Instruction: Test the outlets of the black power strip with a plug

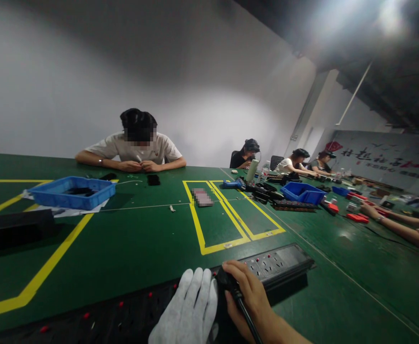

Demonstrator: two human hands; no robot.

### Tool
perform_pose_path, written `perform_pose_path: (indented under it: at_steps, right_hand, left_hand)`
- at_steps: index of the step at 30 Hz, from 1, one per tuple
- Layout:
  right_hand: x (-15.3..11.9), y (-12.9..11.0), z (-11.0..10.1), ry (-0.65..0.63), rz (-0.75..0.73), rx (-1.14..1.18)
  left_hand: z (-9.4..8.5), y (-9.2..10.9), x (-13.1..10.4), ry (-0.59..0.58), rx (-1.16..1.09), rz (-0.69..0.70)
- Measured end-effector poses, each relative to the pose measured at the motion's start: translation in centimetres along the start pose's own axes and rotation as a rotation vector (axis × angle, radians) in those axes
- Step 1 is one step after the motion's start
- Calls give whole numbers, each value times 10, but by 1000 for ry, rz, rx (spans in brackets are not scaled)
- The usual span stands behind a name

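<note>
A long black power strip (290,257) with red indicators and rows of sockets runs across the front of the green table. My right hand (250,291), bare, grips a black power plug (224,278) against the strip; its thick cord (245,310) trails down toward me. Whether the prongs sit in a socket is hidden. My left hand (188,310), in a white glove, lies flat on the strip just left of the plug, fingers stretched out and holding nothing.
Yellow tape (227,244) marks rectangles on the table (141,248). A blue tray (71,203) and a long black object (14,227) lie left. A pinkish flat item (202,198) lies ahead. Another blue bin (302,193) stands right among tools. Several people sit around the table.
</note>
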State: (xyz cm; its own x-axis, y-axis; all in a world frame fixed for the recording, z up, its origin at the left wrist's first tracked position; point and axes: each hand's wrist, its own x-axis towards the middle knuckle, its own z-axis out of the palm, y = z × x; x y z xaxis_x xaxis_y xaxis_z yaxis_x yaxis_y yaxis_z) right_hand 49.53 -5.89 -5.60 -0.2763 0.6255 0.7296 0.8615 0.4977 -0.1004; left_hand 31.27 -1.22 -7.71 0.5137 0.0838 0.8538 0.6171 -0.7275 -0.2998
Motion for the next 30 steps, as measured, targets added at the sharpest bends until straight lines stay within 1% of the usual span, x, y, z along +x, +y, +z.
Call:
perform_pose_path:
  at_steps: [7,11,20,30]
  right_hand:
    - [0,-1,-1,2,1,-5]
    - [1,0,0,12,-6,-9]
    - [-5,3,3,-9,3,-14]
    - [0,-1,0,9,2,6]
  left_hand:
    - [2,0,-4,-7,7,12]
    - [3,0,-2,15,-1,9]
    - [4,1,-1,30,-11,0]
    - [3,0,-1,33,-7,18]
